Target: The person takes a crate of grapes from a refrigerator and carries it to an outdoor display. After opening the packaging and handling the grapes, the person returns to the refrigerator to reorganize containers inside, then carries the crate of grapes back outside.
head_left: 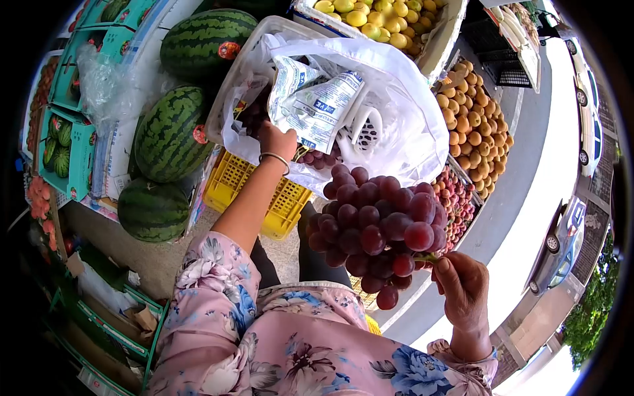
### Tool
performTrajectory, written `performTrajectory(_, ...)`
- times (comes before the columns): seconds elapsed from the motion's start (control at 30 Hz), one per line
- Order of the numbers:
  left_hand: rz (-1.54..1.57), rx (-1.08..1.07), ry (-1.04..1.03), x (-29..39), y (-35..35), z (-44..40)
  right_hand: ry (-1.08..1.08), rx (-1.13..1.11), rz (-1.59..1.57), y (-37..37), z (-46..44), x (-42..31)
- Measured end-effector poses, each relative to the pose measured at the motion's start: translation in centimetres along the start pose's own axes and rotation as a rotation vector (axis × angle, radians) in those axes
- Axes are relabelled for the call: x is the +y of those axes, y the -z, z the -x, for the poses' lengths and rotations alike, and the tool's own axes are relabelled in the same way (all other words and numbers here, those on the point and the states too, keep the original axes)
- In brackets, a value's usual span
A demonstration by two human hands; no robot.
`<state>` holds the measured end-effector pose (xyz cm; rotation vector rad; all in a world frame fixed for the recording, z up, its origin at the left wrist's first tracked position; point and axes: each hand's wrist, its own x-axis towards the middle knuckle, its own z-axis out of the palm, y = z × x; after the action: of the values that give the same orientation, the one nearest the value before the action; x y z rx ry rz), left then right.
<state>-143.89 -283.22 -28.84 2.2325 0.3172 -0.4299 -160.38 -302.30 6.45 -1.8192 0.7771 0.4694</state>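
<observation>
My right hand [463,288] pinches the green stem of a large bunch of red grapes [380,224], which is held up in front of my body. My left hand [277,140] reaches into a crate lined with a white plastic bag [413,125]. Its fingers are closed at the lower edge of a white-and-blue printed grape bag [323,105]; the fingertips are partly hidden. More dark grapes [320,157] lie under and beside that printed bag. A white piece with dark holes [365,132] shows inside the liner.
Several watermelons [173,132] sit left of the crate. Yellow fruit [386,20] fills a box at the back, with brown round fruit [472,119] to the right. A yellow basket [281,208] stands below the crate. Parked cars [560,247] line the road.
</observation>
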Motion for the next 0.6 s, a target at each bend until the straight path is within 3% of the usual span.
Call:
performTrajectory(0.03,0.181,-0.056,-0.027,-0.1,1.3,-0.4,-0.016,0.038,0.027,0.3,0.9,0.3)
performTrajectory(0.07,-0.041,0.206,-0.082,4.2,4.1,2.1,-0.024,0.053,0.013,0.7,1.8,0.7)
performTrajectory(0.13,-0.083,0.368,-0.541,9.4,7.4,3.0,-0.048,0.126,0.062,1.5,3.2,2.0)
performTrajectory(0.2,-0.11,0.307,-0.847,14.5,7.5,2.7,-0.086,0.249,0.166,2.4,4.5,3.5)
performTrajectory(0.27,-0.409,0.157,-1.087,18.7,5.6,2.9,-0.133,0.357,0.152,3.1,5.3,5.6)
performTrajectory(0.37,-0.495,-0.054,-1.32,21.7,-0.7,2.6,-0.204,0.456,0.137,3.8,5.8,9.1)
performTrajectory(0.4,-0.616,0.14,-1.45,22.2,-2.7,2.4,-0.214,0.456,0.136,4.1,5.9,10.4)
performTrajectory(0.47,-0.857,-0.296,-1.232,22.0,-5.1,1.6,-0.281,0.557,0.095,4.5,5.8,13.0)
performTrajectory(0.53,-0.486,-0.513,-1.169,18.4,-4.3,1.1,-0.341,0.592,-0.074,4.7,5.8,14.8)
performTrajectory(0.6,-0.547,-0.614,-1.113,13.7,-0.8,1.9,-0.41,0.605,-0.273,5.0,5.9,16.7)
